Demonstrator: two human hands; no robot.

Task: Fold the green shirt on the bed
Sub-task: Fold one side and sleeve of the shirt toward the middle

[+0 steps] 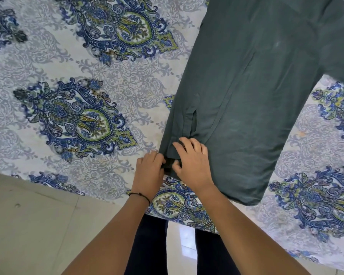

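The dark green shirt (256, 92) lies spread flat on the bed (72, 62), running from the near edge up to the top right, with one sleeve reaching off to the right. My left hand (149, 169) pinches the shirt's lower left hem corner at the bed's near edge. My right hand (191, 159) rests on the same corner just beside it, fingers curled into the cloth. A side slit in the hem shows just above my hands.
The bedsheet is white with blue and green paisley motifs (74, 118). The bed's near edge runs diagonally from the left to the bottom right. Pale tiled floor (28, 225) lies below it, and my dark trouser legs (147, 245) stand against the bed.
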